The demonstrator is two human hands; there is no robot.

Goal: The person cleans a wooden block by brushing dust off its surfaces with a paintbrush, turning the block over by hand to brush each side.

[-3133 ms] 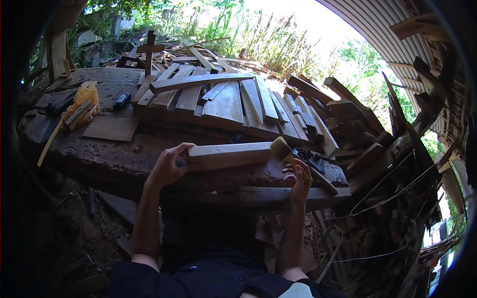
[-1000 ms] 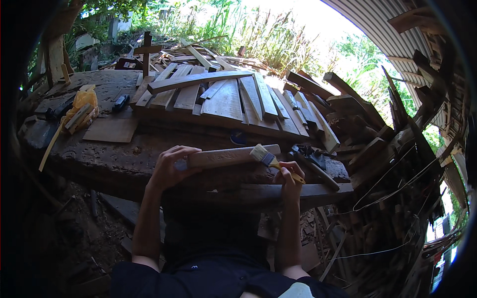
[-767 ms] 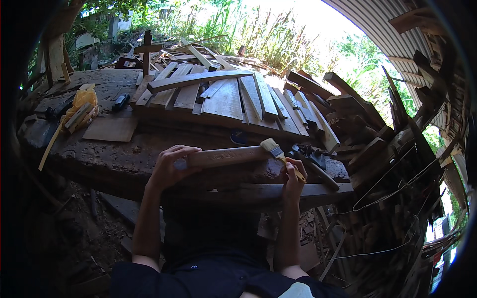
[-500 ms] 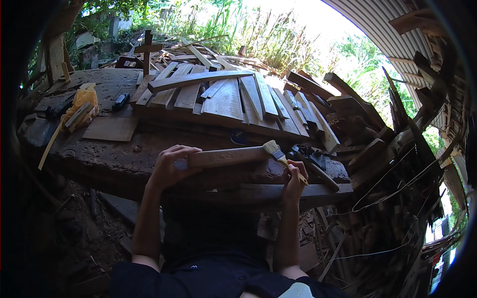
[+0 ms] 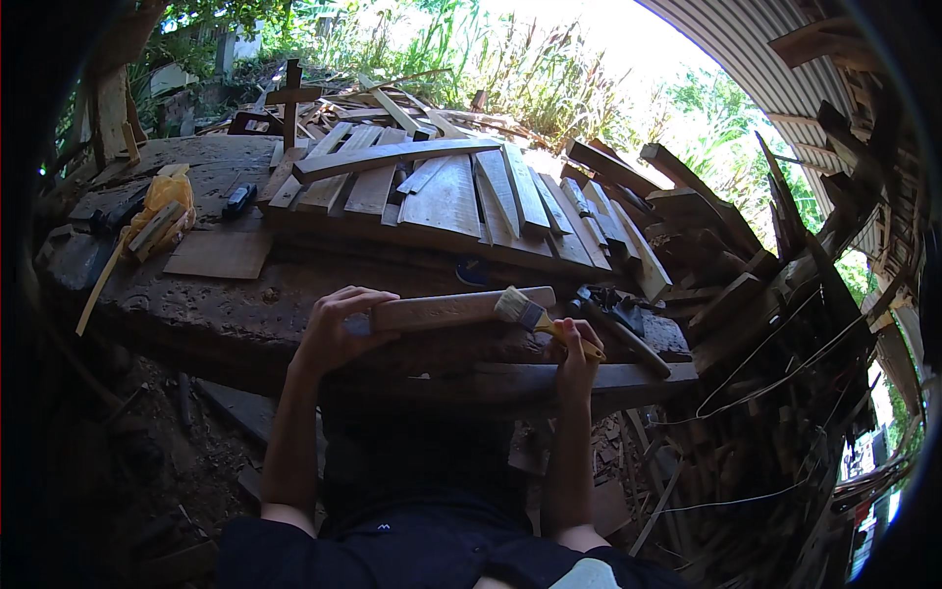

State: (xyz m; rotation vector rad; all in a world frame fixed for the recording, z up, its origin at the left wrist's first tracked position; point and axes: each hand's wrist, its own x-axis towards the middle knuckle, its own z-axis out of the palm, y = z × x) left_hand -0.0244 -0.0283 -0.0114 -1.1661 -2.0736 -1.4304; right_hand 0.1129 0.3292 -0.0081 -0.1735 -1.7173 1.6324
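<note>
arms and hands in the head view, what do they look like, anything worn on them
Both forearms are bare and come up from the lower edge. The left hand and right hand wear no gloves, and no watch, ring or band shows on either. Dark short sleeves end near the elbows, part of a dark top. Both arms lie in shadow, so finer detail cannot be told.

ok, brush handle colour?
Yellow handle on the paintbrush, pale bristles, held in the right hand; head view.

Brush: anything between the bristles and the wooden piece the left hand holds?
Nothing visible. The brush in the right hand has its bristles at the wooden piece, near its right end; the left hand holds the other end.
</note>
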